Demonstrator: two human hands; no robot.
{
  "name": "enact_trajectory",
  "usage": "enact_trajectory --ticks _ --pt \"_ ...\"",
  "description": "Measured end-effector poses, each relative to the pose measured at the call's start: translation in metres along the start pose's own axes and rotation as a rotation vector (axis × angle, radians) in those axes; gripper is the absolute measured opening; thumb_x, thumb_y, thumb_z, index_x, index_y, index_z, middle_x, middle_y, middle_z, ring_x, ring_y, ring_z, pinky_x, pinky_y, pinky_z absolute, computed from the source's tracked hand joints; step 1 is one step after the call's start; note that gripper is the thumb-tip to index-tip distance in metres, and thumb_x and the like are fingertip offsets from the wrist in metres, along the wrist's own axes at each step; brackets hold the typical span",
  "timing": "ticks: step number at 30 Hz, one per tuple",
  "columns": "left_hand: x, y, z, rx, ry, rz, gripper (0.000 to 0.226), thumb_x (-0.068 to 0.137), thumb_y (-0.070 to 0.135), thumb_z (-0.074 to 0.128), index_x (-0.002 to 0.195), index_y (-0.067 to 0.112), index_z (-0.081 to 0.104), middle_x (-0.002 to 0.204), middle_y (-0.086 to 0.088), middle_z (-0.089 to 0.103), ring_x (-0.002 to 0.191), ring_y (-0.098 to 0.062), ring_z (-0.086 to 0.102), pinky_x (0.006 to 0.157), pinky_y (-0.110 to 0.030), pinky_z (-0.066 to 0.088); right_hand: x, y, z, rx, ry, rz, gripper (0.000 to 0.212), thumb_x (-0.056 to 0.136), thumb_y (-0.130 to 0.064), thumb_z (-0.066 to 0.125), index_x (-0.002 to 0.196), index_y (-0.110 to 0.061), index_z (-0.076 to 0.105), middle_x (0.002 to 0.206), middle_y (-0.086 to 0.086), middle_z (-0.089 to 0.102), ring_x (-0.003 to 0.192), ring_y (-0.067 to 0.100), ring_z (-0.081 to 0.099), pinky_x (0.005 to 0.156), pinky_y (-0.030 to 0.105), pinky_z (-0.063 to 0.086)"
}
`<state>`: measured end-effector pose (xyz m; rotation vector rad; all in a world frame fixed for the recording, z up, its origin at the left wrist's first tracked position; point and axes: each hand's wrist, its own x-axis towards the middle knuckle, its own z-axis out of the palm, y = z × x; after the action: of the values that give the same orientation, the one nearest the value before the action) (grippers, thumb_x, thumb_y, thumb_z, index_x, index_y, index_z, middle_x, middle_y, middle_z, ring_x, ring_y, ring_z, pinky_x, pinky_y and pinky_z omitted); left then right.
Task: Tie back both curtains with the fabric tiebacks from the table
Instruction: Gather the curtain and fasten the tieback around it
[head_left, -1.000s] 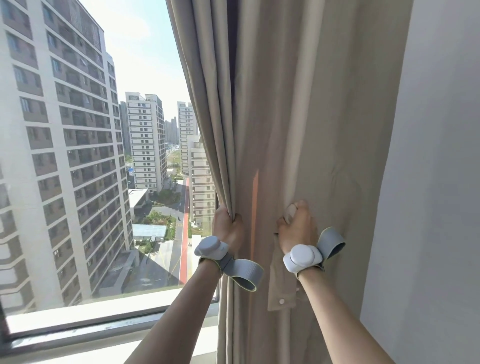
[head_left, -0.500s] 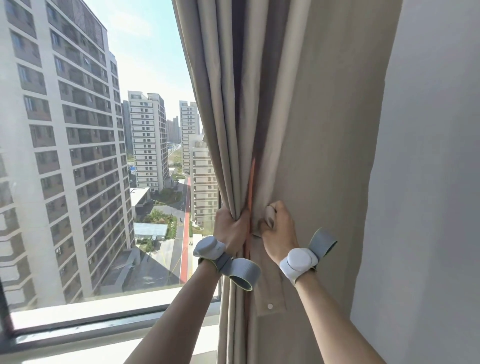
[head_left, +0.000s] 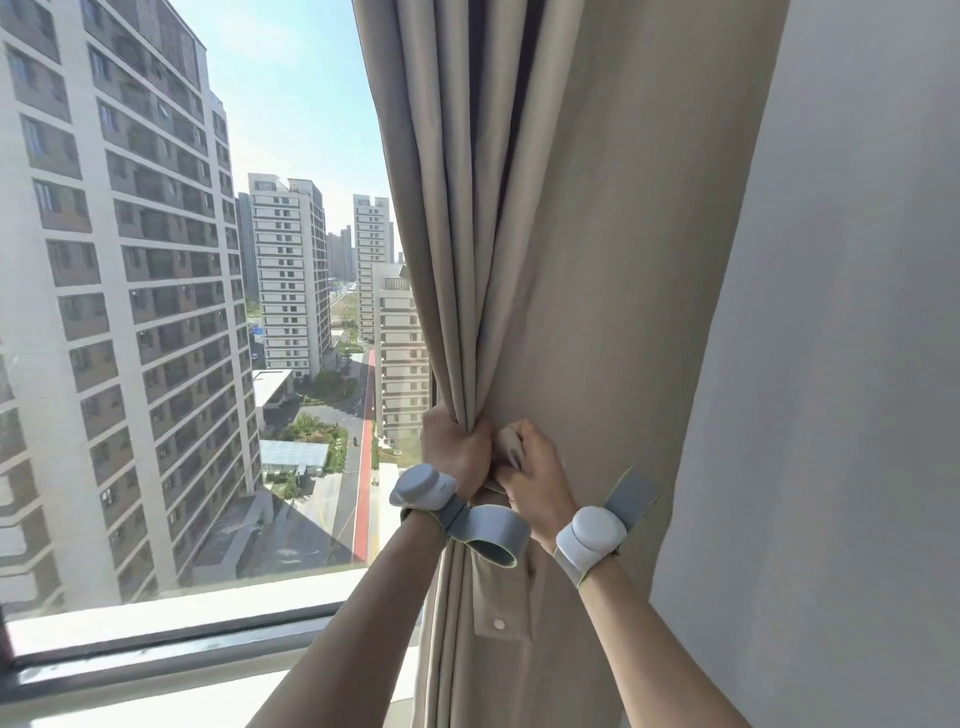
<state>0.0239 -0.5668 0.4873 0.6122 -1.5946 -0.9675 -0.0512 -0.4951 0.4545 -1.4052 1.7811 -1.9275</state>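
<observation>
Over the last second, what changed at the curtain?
The right hand, gripping the tieback, moved left across the curtain until it met the left hand, bunching the fabric between them. The left hand kept its grip on the gathered folds; nothing was let go.

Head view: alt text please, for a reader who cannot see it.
Two bare hands hold a beige curtain gathered beside a grey wall: the left hand grips the bunched folds, the right hand holds a matching fabric tieback whose snap-button end hangs below. High-rise buildings show through the window.
</observation>
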Motion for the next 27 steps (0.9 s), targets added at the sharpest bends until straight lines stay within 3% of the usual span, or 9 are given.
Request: enact_trajectory --ticks 3,6,8,10,12,16,21,23,27 --pt "0.005 -0.006 0.002 0.037 0.051 -0.006 0.022 0.069 0.014 0.043 0.048 0.009 0.043 0.041 0.006 0.040 0.033 -0.005 0.035 0.032 -0.016 0.026 0.001 -0.002 0.002 -0.082 0.047 -0.053 0.043 0.064 0.016 0.035 0.065 -0.027 0.031 0.067 0.011 0.034 0.064 0.020 0.034 0.055 0.034 0.042" --pt "0.011 -0.011 0.005 0.084 0.114 -0.028 0.033 0.074 0.001 0.044 0.049 0.021 0.039 0.044 0.007 0.040 0.038 -0.005 0.035 0.030 -0.017 0.029 -0.002 0.003 -0.003 -0.224 0.159 -0.056 0.039 0.062 0.011 0.034 0.068 -0.027 0.030 0.078 0.021 0.048 0.081 0.031 0.059 0.066 0.050 0.053" --pt "0.013 -0.012 0.004 0.125 0.139 -0.011 0.039 0.077 -0.005 0.044 0.052 0.024 0.035 0.048 0.008 0.037 0.042 -0.006 0.031 0.032 -0.017 0.026 -0.005 0.005 -0.007 -0.244 0.216 -0.004 0.032 0.064 0.010 0.033 0.072 -0.021 0.031 0.091 0.025 0.054 0.092 0.039 0.057 0.069 0.057 0.056" --pt "0.014 -0.012 0.001 0.135 0.137 0.003 0.040 0.079 -0.008 0.041 0.054 0.022 0.036 0.049 0.006 0.038 0.043 -0.007 0.031 0.032 -0.016 0.029 -0.003 0.008 -0.012 -0.305 0.277 0.016 0.033 0.068 0.012 0.034 0.072 -0.020 0.031 0.084 0.015 0.049 0.078 0.036 0.046 0.066 0.041 0.057" --pt "0.015 -0.014 -0.002 0.120 0.112 0.012 0.034 0.079 -0.011 0.038 0.058 0.015 0.042 0.050 0.004 0.040 0.043 -0.009 0.032 0.033 -0.014 0.027 0.001 0.011 -0.020 -0.430 0.323 0.016 0.032 0.075 0.013 0.040 0.076 -0.019 0.034 0.088 0.008 0.045 0.080 0.028 0.043 0.067 0.030 0.043" --pt "0.015 -0.014 -0.007 0.144 0.108 0.012 0.026 0.082 -0.011 0.036 0.064 0.008 0.042 0.053 0.001 0.038 0.045 -0.010 0.030 0.034 -0.013 0.026 0.005 0.015 -0.035 -0.533 0.501 0.037 0.021 0.078 0.012 0.046 0.086 -0.007 0.043 0.107 0.019 0.049 0.091 0.027 0.043 0.079 0.030 0.032" --pt "0.014 -0.011 -0.008 0.129 0.111 0.027 0.032 0.079 -0.014 0.035 0.060 0.012 0.036 0.052 0.002 0.035 0.046 -0.010 0.028 0.033 -0.011 0.025 0.014 0.015 -0.055 -0.554 0.638 0.165 0.014 0.083 0.011 0.048 0.094 0.004 0.053 0.118 0.030 0.050 0.113 0.044 0.047 0.096 0.046 0.039" --pt "0.015 -0.012 -0.008 0.121 0.103 0.014 0.034 0.080 -0.013 0.035 0.058 0.013 0.038 0.052 0.000 0.036 0.046 -0.011 0.029 0.032 -0.011 0.024 0.020 0.019 -0.065 -0.526 0.624 0.202 0.017 0.083 0.010 0.048 0.098 0.005 0.053 0.115 0.026 0.050 0.107 0.040 0.049 0.093 0.042 0.038" --pt "0.013 -0.010 -0.007 0.107 0.108 0.016 0.030 0.081 -0.012 0.037 0.062 0.010 0.039 0.052 0.002 0.036 0.046 -0.010 0.030 0.035 -0.010 0.030 0.025 0.019 -0.074 -0.333 0.522 0.257 0.012 0.087 0.005 0.043 0.084 -0.007 0.044 0.085 0.009 0.049 0.082 0.027 0.047 0.076 0.037 0.038"
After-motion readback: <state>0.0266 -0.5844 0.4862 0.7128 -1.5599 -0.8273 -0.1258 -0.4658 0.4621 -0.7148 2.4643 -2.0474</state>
